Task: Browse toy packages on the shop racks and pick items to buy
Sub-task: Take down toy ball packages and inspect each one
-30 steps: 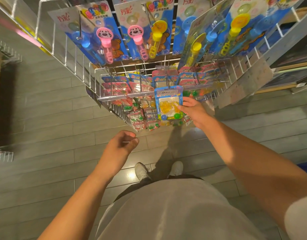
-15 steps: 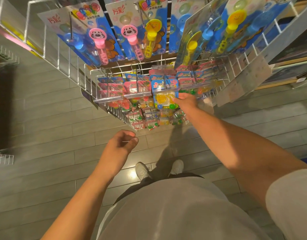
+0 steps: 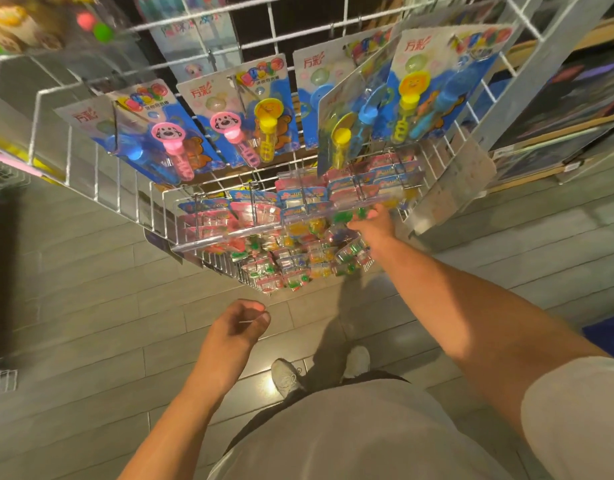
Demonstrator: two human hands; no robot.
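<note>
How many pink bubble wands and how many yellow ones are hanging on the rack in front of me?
Pink wands: 2
Yellow wands: 3
Total: 5

1. A white wire rack carried the goods, its grid panel running up the back and a wire rim along the front.
2. On the upper hooks hung blue-backed bubble wand cards, side by side; pink, yellow and blue wands showed under clear blisters.
3. Just below, shorter hooks held rows of small toy packs, packed close, with pink and blue headers.
4. Beneath those hung more small clear packs, crowded together, their contents too small to tell.
5. The rack stood over a grey plank floor.
</note>
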